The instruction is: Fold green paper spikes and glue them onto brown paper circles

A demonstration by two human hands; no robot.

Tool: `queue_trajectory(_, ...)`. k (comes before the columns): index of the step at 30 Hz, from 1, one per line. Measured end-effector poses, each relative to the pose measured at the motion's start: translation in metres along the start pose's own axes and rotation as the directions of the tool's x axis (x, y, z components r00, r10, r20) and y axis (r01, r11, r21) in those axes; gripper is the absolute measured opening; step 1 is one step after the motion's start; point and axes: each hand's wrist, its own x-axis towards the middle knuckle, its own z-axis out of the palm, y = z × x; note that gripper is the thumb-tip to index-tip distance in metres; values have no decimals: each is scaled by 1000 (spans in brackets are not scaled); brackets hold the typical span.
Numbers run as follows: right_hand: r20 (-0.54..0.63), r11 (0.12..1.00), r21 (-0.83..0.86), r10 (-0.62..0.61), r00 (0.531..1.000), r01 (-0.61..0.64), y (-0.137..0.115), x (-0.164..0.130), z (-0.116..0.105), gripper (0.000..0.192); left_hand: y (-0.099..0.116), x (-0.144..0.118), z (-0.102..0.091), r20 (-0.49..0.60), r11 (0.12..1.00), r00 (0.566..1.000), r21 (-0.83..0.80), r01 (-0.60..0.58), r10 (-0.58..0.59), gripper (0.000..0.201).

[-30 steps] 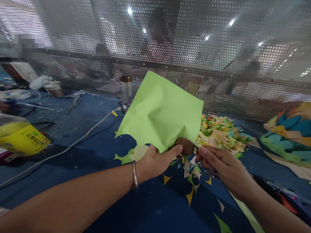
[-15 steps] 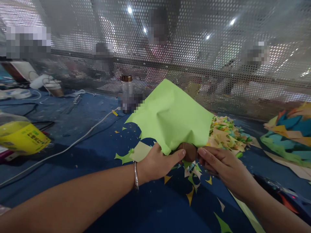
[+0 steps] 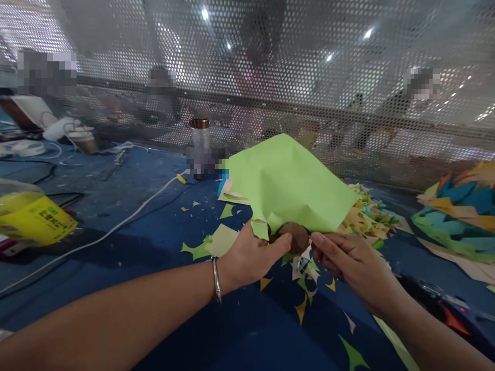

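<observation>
A large sheet of light green paper point(image 3: 294, 180) slants up and away from my hands, with curved bites out of its lower left edge. My left hand point(image 3: 259, 252), with a silver bangle on the wrist, grips the sheet together with a brown round disc point(image 3: 296, 238), the thumb pressed on the disc. At the disc's right edge, my right hand point(image 3: 344, 257) is closed in a pinch. What lies between its fingertips is too small to make out. Curved paper scraps point(image 3: 303, 299) in green, yellow and white lie on the blue table point(image 3: 240, 335) below.
Beyond my right hand is a heap of paper pieces point(image 3: 371, 214). Layered coloured paper point(image 3: 460, 211) stands far right, near a dark tool with a red light point(image 3: 448, 309). Left are a yellow-labelled bottle point(image 3: 34, 216) and a white cable point(image 3: 127, 221). A perforated metal screen point(image 3: 270, 77) rises behind.
The green sheet has turned and shifted to the right, its top dipping lower. Cut papers behind its left corner now show. Both hands stay close to the disc.
</observation>
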Motion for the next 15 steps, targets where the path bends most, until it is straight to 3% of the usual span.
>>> queue_trajectory(15,26,986,164,21,999,-25,2,3,6,62,-1,3,1,-86,999,996,-46,-1,-3,29)
